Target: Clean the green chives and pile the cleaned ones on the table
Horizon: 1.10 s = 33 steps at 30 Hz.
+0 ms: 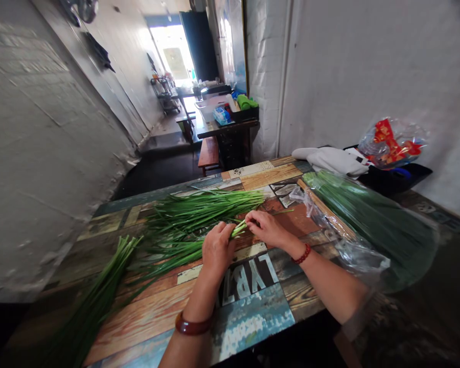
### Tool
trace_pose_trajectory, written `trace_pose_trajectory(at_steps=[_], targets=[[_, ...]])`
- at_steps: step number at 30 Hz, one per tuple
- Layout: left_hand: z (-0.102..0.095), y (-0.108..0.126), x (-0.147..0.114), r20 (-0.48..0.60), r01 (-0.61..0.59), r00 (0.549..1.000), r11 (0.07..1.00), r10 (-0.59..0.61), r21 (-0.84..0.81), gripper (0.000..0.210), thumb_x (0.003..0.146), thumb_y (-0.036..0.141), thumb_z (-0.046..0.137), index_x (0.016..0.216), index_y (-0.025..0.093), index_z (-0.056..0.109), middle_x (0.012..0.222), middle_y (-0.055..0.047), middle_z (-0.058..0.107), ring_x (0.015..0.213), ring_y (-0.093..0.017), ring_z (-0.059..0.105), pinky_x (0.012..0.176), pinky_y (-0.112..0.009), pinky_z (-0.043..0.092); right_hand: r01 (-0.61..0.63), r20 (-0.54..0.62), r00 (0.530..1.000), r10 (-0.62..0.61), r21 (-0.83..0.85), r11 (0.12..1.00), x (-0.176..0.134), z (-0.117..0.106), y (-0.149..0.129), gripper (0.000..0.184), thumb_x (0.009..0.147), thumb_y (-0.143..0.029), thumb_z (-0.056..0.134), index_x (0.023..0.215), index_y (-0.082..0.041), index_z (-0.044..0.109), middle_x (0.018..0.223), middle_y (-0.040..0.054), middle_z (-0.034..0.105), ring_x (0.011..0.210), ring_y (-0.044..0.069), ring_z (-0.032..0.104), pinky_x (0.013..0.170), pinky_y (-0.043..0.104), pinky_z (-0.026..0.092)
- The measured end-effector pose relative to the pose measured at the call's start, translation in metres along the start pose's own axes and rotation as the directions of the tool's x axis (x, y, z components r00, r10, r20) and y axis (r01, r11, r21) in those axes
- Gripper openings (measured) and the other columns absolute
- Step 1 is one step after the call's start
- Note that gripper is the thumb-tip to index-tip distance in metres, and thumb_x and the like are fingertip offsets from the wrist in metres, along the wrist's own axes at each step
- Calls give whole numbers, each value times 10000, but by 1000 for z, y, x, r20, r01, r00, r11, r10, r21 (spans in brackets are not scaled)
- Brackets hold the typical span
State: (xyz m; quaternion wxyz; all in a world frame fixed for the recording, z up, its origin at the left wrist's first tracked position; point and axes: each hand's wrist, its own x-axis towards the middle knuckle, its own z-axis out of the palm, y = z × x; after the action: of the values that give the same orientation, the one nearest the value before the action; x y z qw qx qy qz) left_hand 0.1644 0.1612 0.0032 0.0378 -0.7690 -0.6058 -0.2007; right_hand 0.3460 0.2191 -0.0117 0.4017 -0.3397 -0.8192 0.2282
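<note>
My left hand [219,249] is closed around a small bunch of garlic chives [193,251], whose long green leaves trail off to the left over the table. At the pale stem ends of that bunch, the fingers of my right hand [266,227] are pinched together on the chives. Just beyond my hands lies a larger loose pile of chives [210,207], its stem ends pointing right. Another bundle of chives [107,286] rests at the left edge of the table, stems pointing away from me.
The patchwork-patterned table [253,306] carries a clear plastic bag of chives [364,225] on the right, beside a wooden stick [325,209]. Behind it are a pale cloth [331,159] and a red-printed plastic bag [394,143]. Farther off stand a second table [210,130] and a bench [209,153].
</note>
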Motion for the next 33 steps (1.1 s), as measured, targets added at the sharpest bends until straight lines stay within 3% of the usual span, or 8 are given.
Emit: trace_pose_trajectory(at_steps=[9,16,20,26,30,33], targets=[[3,0,-1,9,-55,998,996,54,74,277,789,97,479,964,216,658,841,-43,611,819,-193,564,691,-285,392,-42,-4,999,42,47,998,-2,8,1,92,864,-155,477,825,-203,544,805,16,616,751,155,554,707,262,406],[1,-1,0,-19,-43,999,997,44,61,239,786,90,482,912,203,650,813,-40,601,798,-192,555,684,-288,394,-152,-143,974,175,160,975,4,-2,3,165,912,-213,411,788,-194,518,746,13,597,708,146,558,678,255,408],[2,-4,-1,-48,5,999,1000,-6,-21,251,789,92,483,938,207,650,821,-29,585,777,-177,551,672,-272,401,-172,-193,960,205,175,969,5,-12,8,100,880,-205,474,855,-182,567,768,10,628,715,142,590,684,254,432],[1,-6,1,-126,14,991,970,-46,-242,197,822,138,503,926,207,656,912,-36,563,827,-151,548,725,-253,437,-23,-122,992,26,30,999,4,-20,7,138,846,-144,536,842,-208,658,881,29,672,877,167,612,828,309,462],[-1,-7,4,-73,-35,997,981,22,-190,220,811,113,493,915,210,660,932,-44,625,876,-186,529,794,-304,430,70,-154,986,-63,42,997,5,-18,2,193,845,-123,549,964,-222,664,1041,52,660,1034,181,588,944,351,443],[-1,-6,5,-3,-55,998,989,55,-141,266,791,91,484,939,214,668,850,-36,649,827,-200,510,773,-318,418,127,-107,987,-122,39,991,5,-15,-1,222,835,-113,562,1001,-230,652,1037,45,672,1031,186,592,937,360,439]])
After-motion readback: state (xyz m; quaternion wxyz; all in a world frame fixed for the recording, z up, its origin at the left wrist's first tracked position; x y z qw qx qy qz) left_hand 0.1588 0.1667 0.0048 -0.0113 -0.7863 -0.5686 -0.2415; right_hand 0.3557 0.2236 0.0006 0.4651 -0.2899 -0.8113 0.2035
